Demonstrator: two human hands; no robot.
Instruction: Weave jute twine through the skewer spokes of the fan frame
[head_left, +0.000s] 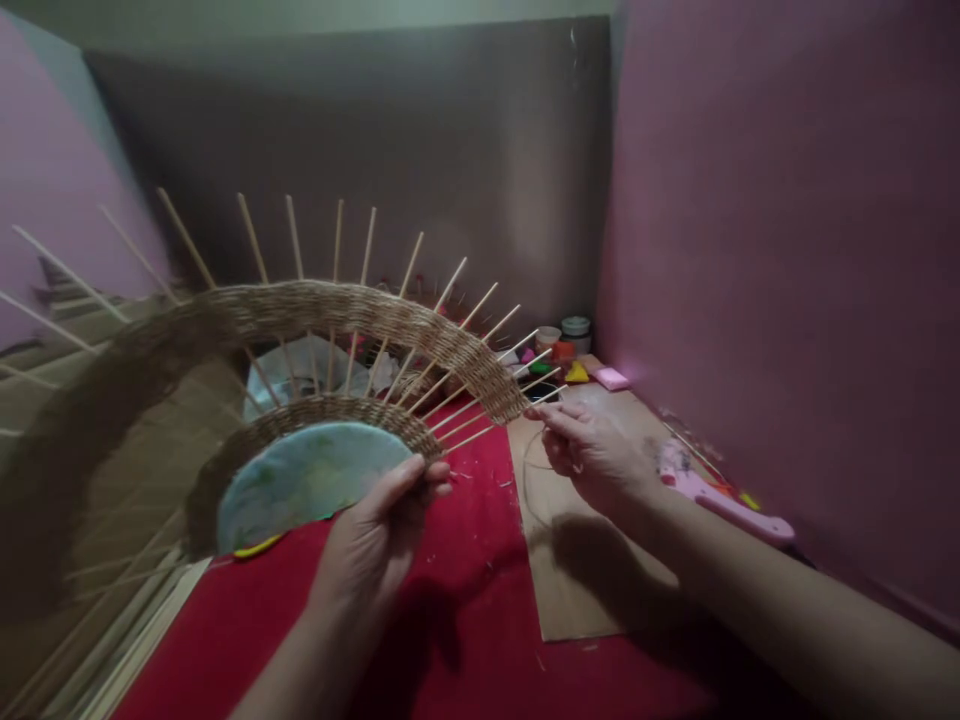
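Note:
I hold a half-woven basket [300,310] tilted on its side, with several thin wooden spokes fanning out from a pale blue-green round base [307,480]. A woven band runs round the spokes. My left hand [375,540] is closed on the base's rim, thumb over the weave. My right hand [592,450] pinches a thin weaving strand [529,470] at the band's right end, where the spokes stick out.
A red cloth [465,620] covers the work surface, with a brown board [585,570] on its right side. A pink glue gun [720,495] lies by the pink wall. Small pots and coloured bits [562,350] sit at the back.

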